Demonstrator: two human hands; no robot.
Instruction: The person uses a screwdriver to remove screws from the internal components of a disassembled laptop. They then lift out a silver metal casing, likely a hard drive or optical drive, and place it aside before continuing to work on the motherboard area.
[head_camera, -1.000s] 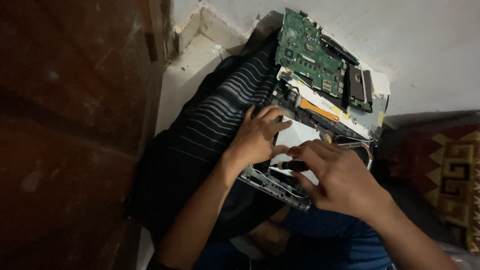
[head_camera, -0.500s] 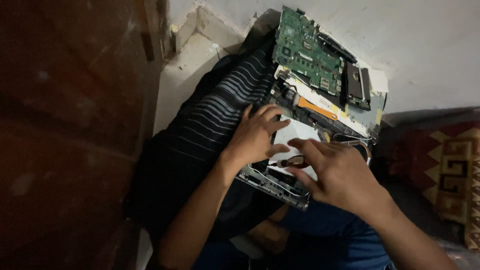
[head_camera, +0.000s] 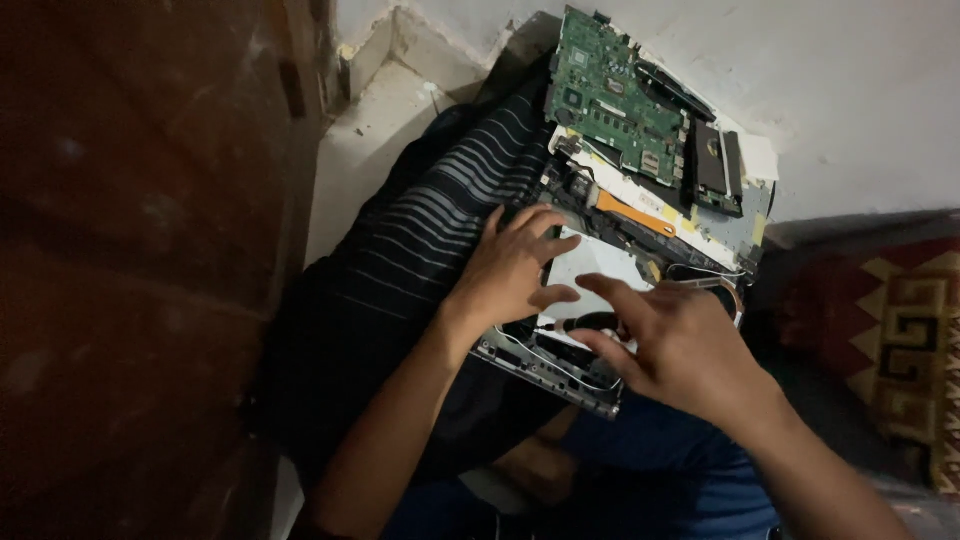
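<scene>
Steadying an opened laptop chassis (head_camera: 560, 365) with the flat, open left hand (head_camera: 508, 270) while the right hand (head_camera: 680, 345), fingers spread and gripping nothing, hovers just beside a pale panel (head_camera: 590, 265).

**Two hands on an opened laptop chassis**

The left hand (head_camera: 510, 270) lies flat on the opened laptop chassis (head_camera: 560, 365), fingers spread, with fingertips touching a pale rectangular plate (head_camera: 590, 265) set in its middle. The right hand (head_camera: 680, 345) hovers just beside it, fingers bent over the lower edge of the plate; whether it pinches anything cannot be told. The chassis rests on the person's lap, partly over a dark striped cloth (head_camera: 420, 240). Beyond the hands, a green circuit board (head_camera: 610, 95) leans tilted against the white wall (head_camera: 850, 90), above an orange flat cable (head_camera: 632, 212). A patterned rug (head_camera: 900, 310) lies on the right; a dark brown wooden surface (head_camera: 130, 260) fills the left.
</scene>
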